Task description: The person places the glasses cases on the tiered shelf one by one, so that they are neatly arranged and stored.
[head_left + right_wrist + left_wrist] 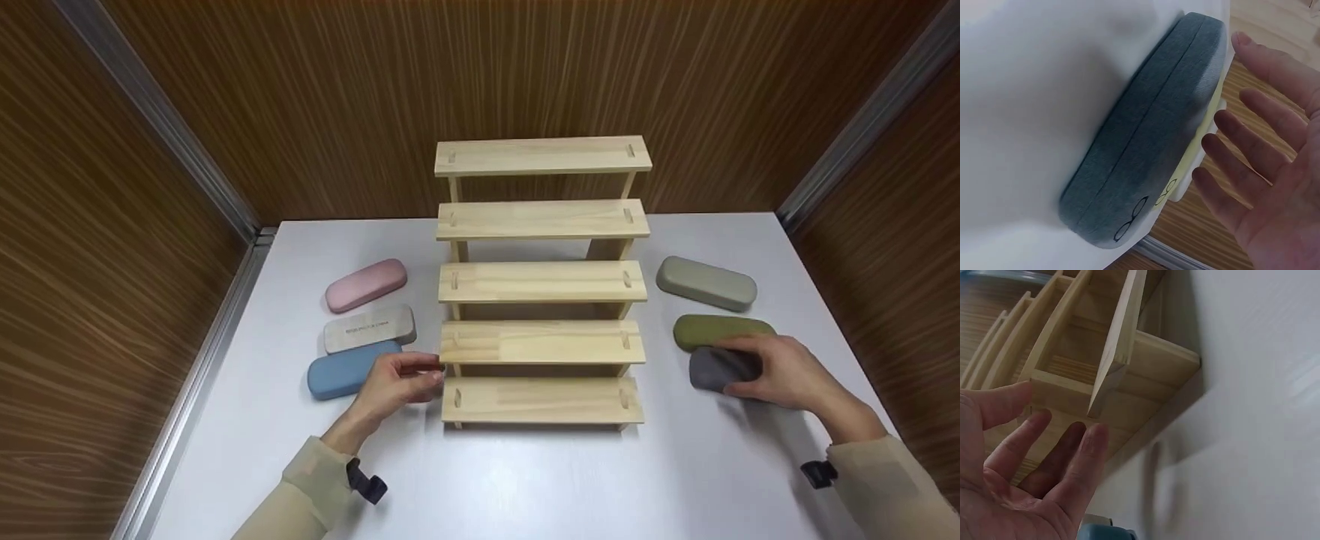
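Head view: two beige sleeves (304, 480) closest in, bottom corners. Right hand (784, 375) at the dark grey case (716, 369), thumb on the near side, fingers on the far side. That case sits on the white surface (540, 480), right of the wooden five-step rack (544, 281), just in front of the green case (688, 332); grey-green case (706, 283) further back. Left hand (394, 386) at the rack's left edge, near the two lowest steps, fingers loosely bent. Left side, back to front: pink case (367, 286), off-white case (367, 330), blue case (341, 375).

Left wrist view: hand wide, nothing in it, fingertips by the step ends; contact unclear. Blue case edge at bottom.

Right wrist view: fingers spread wide beside the dark case, gap visible, no grip. Glasses outline printed on the case.
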`<act>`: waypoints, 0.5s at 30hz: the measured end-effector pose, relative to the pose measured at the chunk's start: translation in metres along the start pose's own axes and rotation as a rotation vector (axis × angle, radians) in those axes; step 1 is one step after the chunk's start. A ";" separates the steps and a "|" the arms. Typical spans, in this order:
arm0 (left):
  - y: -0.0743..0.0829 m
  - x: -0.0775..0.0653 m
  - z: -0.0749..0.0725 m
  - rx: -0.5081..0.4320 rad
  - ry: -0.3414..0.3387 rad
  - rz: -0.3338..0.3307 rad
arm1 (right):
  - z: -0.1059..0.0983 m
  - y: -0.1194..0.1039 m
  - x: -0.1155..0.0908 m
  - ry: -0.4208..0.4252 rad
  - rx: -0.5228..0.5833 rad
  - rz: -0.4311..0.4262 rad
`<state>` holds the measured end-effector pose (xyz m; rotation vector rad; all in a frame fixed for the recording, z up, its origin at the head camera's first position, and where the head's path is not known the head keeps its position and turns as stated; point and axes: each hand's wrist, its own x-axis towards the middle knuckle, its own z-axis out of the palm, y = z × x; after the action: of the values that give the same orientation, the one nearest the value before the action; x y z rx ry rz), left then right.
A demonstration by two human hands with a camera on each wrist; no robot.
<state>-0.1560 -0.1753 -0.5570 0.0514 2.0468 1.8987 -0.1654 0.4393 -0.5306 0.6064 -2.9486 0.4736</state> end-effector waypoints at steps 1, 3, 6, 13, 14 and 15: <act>-0.001 0.000 0.001 -0.005 -0.003 -0.009 | 0.000 0.001 0.000 -0.007 0.003 0.007; -0.003 -0.002 0.002 -0.017 -0.010 -0.026 | 0.000 0.002 -0.001 -0.019 0.006 0.021; -0.005 -0.003 0.004 -0.038 -0.014 -0.045 | 0.001 0.005 -0.004 -0.036 0.011 0.039; -0.011 -0.005 0.005 -0.065 -0.023 -0.075 | 0.003 0.010 -0.009 -0.045 0.028 0.072; -0.012 -0.005 0.005 -0.064 -0.025 -0.080 | 0.004 0.011 -0.009 -0.049 0.027 0.077; -0.013 -0.005 0.004 -0.063 -0.029 -0.082 | 0.004 0.012 -0.010 -0.055 0.025 0.081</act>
<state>-0.1474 -0.1737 -0.5691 -0.0208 1.9386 1.8997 -0.1611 0.4518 -0.5392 0.5123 -3.0330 0.5100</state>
